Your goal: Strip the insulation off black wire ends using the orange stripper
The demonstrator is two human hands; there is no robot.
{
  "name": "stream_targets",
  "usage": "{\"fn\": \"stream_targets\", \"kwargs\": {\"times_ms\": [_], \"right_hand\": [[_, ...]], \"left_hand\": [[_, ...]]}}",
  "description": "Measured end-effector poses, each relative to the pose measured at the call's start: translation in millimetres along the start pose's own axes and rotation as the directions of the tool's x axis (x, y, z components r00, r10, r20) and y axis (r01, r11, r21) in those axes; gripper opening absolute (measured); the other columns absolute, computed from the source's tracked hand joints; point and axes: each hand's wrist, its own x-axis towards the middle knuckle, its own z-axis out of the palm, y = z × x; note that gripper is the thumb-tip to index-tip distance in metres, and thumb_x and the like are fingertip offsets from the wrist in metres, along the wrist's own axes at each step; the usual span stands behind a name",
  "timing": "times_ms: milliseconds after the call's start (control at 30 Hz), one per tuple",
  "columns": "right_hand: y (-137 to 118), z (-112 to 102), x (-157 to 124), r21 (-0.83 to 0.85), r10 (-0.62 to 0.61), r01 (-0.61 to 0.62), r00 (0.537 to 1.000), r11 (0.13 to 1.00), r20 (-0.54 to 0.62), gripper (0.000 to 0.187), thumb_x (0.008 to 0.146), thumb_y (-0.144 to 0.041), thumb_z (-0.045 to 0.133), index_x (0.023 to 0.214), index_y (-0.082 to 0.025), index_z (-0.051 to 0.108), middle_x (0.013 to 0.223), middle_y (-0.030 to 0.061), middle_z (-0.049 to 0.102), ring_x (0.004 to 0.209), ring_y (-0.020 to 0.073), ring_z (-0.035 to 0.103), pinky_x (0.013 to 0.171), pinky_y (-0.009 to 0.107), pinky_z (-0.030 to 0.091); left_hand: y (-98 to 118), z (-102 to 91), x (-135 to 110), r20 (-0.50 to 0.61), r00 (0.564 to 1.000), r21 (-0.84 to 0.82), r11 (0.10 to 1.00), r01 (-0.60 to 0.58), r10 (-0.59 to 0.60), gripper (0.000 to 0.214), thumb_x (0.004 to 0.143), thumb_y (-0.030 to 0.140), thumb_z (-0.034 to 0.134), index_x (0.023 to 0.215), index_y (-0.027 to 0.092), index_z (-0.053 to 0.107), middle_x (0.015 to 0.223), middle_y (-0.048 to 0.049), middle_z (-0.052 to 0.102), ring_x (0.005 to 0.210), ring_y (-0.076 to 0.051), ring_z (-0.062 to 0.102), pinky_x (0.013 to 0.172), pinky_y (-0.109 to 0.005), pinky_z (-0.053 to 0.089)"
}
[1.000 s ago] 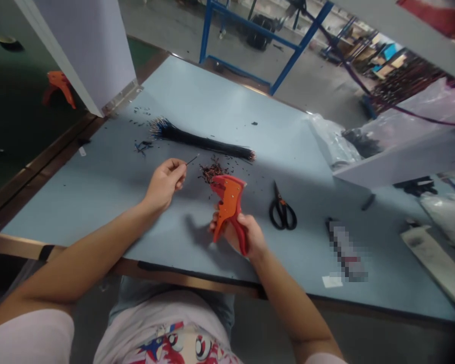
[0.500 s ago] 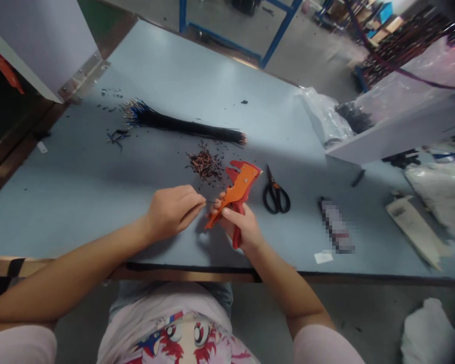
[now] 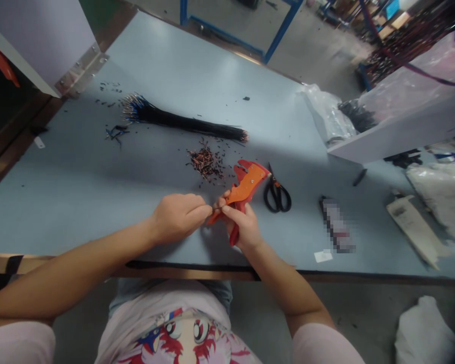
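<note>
My left hand [image 3: 182, 216] is closed in a pinch on a thin dark wire [image 3: 217, 208], whose end reaches the fingers of my other hand. Orange and red wire strippers [image 3: 245, 186] lie in my right hand [image 3: 244, 225], which is wrapped round their handles, jaws pointing away from me. Thumb and fingertips of that hand meet the wire beside the handle. Just beyond the tool is a heap of short copper and black wire scraps [image 3: 206, 162]. Farther back lies a long bundle of black wires [image 3: 189, 123] with blue and metal ends at its left.
Black-handled scissors [image 3: 276, 194] lie right of the strippers. A blurred-out object [image 3: 337, 225] and a white label [image 3: 323, 257] are farther right. Plastic bags [image 3: 328, 114] rest by a white panel [image 3: 394, 124]. Small blue and black bits [image 3: 117, 133] lie at left.
My left hand has moved right, closer to my right hand. The strippers have tilted and shifted slightly right, and my right thumb now meets the wire.
</note>
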Motion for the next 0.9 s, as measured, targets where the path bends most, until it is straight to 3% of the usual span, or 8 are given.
{"fn": "stream_targets", "kwargs": {"times_ms": [167,333,433,567,633,700,900], "right_hand": [[-3,1,0,0.021,-0.030,0.030,0.999,0.999,-0.013,0.027,0.070,-0.014,0.067,0.091,-0.021,0.053,0.076,-0.0027,0.052,0.071,0.0124,0.054,0.073,0.032,0.050],[-7,2,-1,-0.005,-0.050,0.050,0.998,0.999,-0.022,0.025,0.070,-0.013,0.067,0.089,-0.021,0.052,0.075,-0.0026,0.051,0.071,0.0129,0.053,0.073,0.034,0.050],[-11,2,0,-0.013,-0.074,0.074,0.997,0.997,-0.024,0.023,0.071,-0.013,0.066,0.088,-0.021,0.052,0.074,-0.0029,0.051,0.069,0.0123,0.052,0.074,0.035,0.051],[-13,-1,3,0.009,-0.063,0.063,0.998,0.998,-0.016,0.027,0.069,-0.015,0.068,0.091,-0.022,0.053,0.078,-0.0026,0.051,0.071,0.0127,0.053,0.077,0.036,0.051],[-11,-3,3,-0.013,-0.042,0.042,0.999,0.999,-0.010,0.031,0.068,-0.016,0.070,0.094,-0.022,0.054,0.084,-0.0012,0.053,0.075,0.0135,0.055,0.078,0.036,0.051],[-7,-4,2,-0.052,-0.025,0.026,1.000,0.998,0.007,0.034,0.068,-0.018,0.071,0.097,-0.022,0.054,0.089,0.0000,0.055,0.078,0.0141,0.056,0.077,0.035,0.052],[-4,-4,-3,-0.114,-0.077,0.088,0.992,0.990,0.102,0.031,0.072,-0.021,0.071,0.098,-0.022,0.055,0.088,0.0005,0.053,0.081,0.0150,0.056,0.083,0.036,0.049]], "left_hand": [[0,0.3,0,0.013,0.998,-0.066,0.996,0.064,-0.063,0.013,0.085,0.017,0.050,0.077,0.016,0.059,0.064,-0.0005,0.058,0.059,-0.011,0.050,0.055,-0.024,0.033],[1,-0.8,3,0.081,0.960,-0.273,0.920,0.280,-0.268,0.011,0.086,0.018,0.050,0.080,0.015,0.059,0.066,0.0003,0.056,0.059,-0.010,0.048,0.056,-0.022,0.035],[-1,-4.8,7,0.139,0.889,-0.401,0.796,0.454,-0.437,0.012,0.085,0.018,0.050,0.077,0.015,0.057,0.065,0.0014,0.053,0.058,-0.008,0.046,0.056,-0.020,0.035],[-5,-9.5,11,0.251,0.754,-0.542,0.557,0.629,-0.608,0.012,0.084,0.024,0.053,0.078,0.015,0.057,0.067,0.0019,0.055,0.059,-0.007,0.047,0.056,-0.018,0.037],[-5,-9.0,11,0.318,0.713,-0.599,0.450,0.662,-0.625,0.014,0.084,0.028,0.054,0.079,0.015,0.057,0.068,0.0022,0.054,0.060,-0.007,0.047,0.056,-0.018,0.038],[-3,-6.6,11,0.373,0.701,-0.640,0.378,0.668,-0.607,0.016,0.084,0.029,0.054,0.079,0.015,0.057,0.068,0.0022,0.054,0.060,-0.007,0.047,0.056,-0.018,0.038],[4,-0.6,10,0.467,0.697,-0.676,0.288,0.678,-0.544,0.017,0.084,0.030,0.053,0.078,0.014,0.056,0.069,0.0018,0.053,0.061,-0.008,0.048,0.058,-0.020,0.039]]}}
